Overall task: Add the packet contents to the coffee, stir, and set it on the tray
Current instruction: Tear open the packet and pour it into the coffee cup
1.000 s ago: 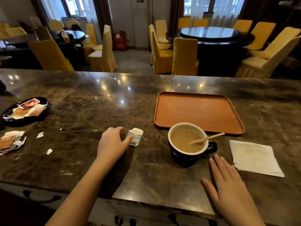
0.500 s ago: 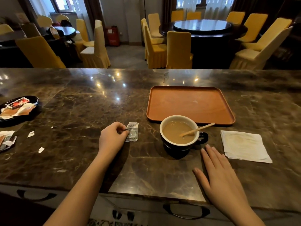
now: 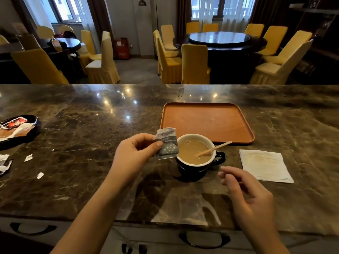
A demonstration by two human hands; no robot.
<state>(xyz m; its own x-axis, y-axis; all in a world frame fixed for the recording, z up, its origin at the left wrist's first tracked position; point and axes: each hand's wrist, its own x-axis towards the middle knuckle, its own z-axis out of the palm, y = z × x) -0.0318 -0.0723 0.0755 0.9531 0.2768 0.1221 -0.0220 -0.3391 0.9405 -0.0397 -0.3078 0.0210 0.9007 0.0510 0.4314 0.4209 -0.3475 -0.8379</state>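
A dark cup with a white inside holds milky coffee and stands on the marble counter, a wooden stir stick leaning in it. My left hand pinches a small grey packet upright, just left of the cup's rim and above the counter. My right hand hovers in front and to the right of the cup, fingers loosely curled and apart, holding nothing. The orange tray lies bare right behind the cup.
A white folded napkin lies to the right of the cup. At the far left, a black dish holds torn wrappers, with paper scraps on the counter nearby. Yellow chairs and round tables stand beyond the counter.
My left hand picked the packet up off the counter and carried it right to the cup's rim. My right hand lifted off the counter and curled its fingers.
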